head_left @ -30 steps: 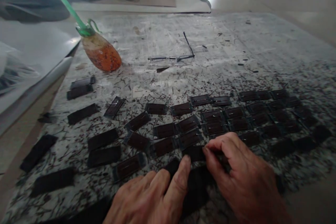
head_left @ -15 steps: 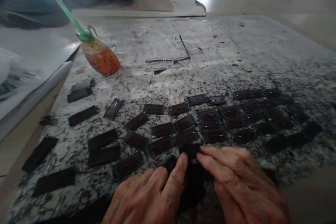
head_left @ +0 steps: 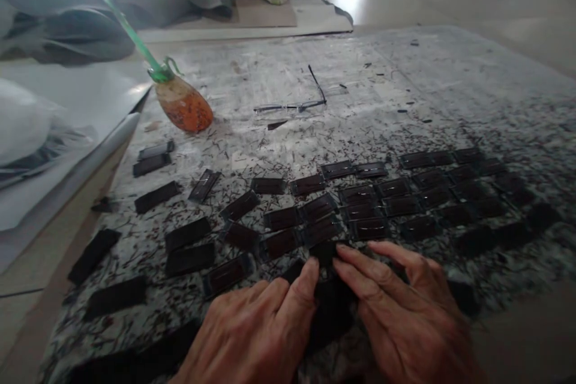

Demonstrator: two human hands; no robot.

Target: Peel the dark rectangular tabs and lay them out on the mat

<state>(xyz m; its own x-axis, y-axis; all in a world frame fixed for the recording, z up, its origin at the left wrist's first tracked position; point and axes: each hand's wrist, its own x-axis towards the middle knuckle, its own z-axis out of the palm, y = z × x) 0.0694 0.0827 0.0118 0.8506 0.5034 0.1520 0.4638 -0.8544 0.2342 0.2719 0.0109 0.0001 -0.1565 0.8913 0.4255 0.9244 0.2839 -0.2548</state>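
Both my hands rest low at the near edge of a speckled work surface (head_left: 405, 90). My left hand (head_left: 256, 330) lies with fingers stretched forward, the index tip touching a dark rectangular piece (head_left: 326, 250). My right hand (head_left: 405, 312) lies flat beside it, fingers extended toward the same piece. A dark strip (head_left: 333, 312) lies between and under the two hands. Several dark rectangular pieces (head_left: 369, 204) are laid in rows across the surface ahead.
An orange-filled bottle with a green nozzle (head_left: 182, 105) lies at the back left. Thin-framed glasses (head_left: 292, 105) lie at mid-back. Loose dark pieces (head_left: 155, 195) scatter on the left. Grey sheets (head_left: 67, 108) overhang the left edge. Small dark shavings litter the surface.
My right hand's fingers have uncurled and flattened, sliding left toward the left index finger. The view has shifted slightly, moving the bottle rightward in frame.
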